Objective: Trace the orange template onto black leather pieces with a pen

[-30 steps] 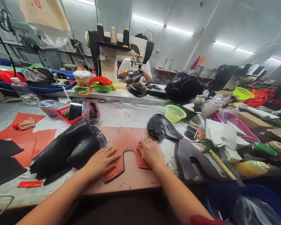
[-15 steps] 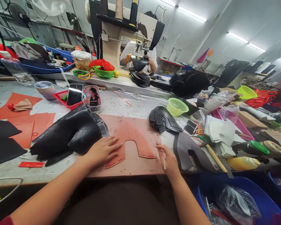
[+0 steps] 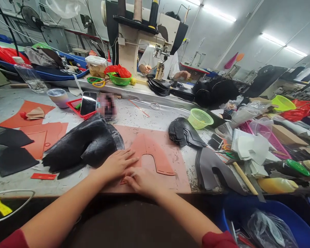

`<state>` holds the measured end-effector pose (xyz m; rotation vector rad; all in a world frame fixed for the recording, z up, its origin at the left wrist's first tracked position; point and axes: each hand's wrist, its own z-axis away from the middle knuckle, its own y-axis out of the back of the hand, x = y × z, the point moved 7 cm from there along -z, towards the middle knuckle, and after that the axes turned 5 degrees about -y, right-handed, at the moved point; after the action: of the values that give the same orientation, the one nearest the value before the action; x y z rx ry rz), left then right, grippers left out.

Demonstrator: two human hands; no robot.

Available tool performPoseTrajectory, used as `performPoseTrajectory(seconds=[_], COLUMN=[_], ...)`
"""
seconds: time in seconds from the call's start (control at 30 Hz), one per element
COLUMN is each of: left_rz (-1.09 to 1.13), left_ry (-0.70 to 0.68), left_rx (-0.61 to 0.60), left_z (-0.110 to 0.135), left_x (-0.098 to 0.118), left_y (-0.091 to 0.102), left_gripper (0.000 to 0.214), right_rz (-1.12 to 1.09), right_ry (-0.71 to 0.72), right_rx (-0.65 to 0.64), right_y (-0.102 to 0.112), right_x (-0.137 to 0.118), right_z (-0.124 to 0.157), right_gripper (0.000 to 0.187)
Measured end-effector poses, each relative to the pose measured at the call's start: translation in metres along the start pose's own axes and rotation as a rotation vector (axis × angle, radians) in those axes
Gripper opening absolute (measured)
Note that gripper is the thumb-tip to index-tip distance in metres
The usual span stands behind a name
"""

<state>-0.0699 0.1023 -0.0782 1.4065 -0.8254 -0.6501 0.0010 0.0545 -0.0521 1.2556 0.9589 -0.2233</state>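
A thin orange template (image 3: 161,160) with a U-shaped cutout and narrow slots lies on a pinkish board (image 3: 181,172); a dark edge shows along its lower border. My left hand (image 3: 119,163) rests flat on the template's left side, fingers stretched out. My right hand (image 3: 144,181) is closed at the template's lower left leg, close to my left fingertips. Its fingers pinch a slim white pen, mostly hidden and blurred now. Left of my left hand lies a stack of shiny black leather pieces (image 3: 74,144).
Black curved pieces (image 3: 183,132) and a grey cut piece (image 3: 212,168) lie to the right, beside a wooden-handled tool (image 3: 245,178). A green basket (image 3: 200,119) stands behind. Across the table, a person (image 3: 158,62) sits at a sewing machine (image 3: 129,44). A blue bin (image 3: 263,213) is below right.
My right hand has moved left from the template's right side to its lower left leg. My left hand stays on the template. The person opposite has lowered the dark piece from the machine.
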Motion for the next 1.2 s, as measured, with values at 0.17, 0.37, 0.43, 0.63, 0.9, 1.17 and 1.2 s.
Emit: performPoseTrajectory(seconds=[0.17, 0.37, 0.43, 0.63, 0.9, 1.17, 1.2], left_rz=[-0.024, -0.038, -0.06, -0.007, 0.046, 0.039, 0.039], left_ry=[0.012, 0.026, 0.033, -0.009, -0.142, -0.147, -0.147], left_rx=[0.003, -0.007, -0.025, -0.003, -0.087, -0.055, -0.05], left_z=[-0.002, -0.008, -0.019, -0.074, -0.097, -0.097, -0.097], left_x=[0.0, 0.002, 0.005, 0.03, 0.046, 0.042, 0.042], left_y=[0.001, 0.012, 0.017, 0.016, -0.015, -0.014, -0.013], left_gripper=[0.039, 0.033, 0.028, 0.023, 0.045, 0.044, 0.044], right_rz=[-0.025, 0.024, 0.123, 0.36, 0.281, -0.114, -0.119], right_ry=[-0.07, -0.246, -0.228, -0.217, -0.201, -0.205, -0.228], right_rx=[0.009, 0.349, 0.408, 0.518, 0.597, 0.545, 0.501], right_y=[0.017, 0.08, 0.085, 0.07, 0.071, 0.101, 0.098], right_x=[0.019, 0.089, 0.099, 0.103, 0.108, 0.114, 0.112], right_z=[0.001, 0.061, 0.083, 0.103, 0.101, 0.094, 0.089], right_gripper=[0.012, 0.024, 0.02, 0.019, 0.022, 0.027, 0.027])
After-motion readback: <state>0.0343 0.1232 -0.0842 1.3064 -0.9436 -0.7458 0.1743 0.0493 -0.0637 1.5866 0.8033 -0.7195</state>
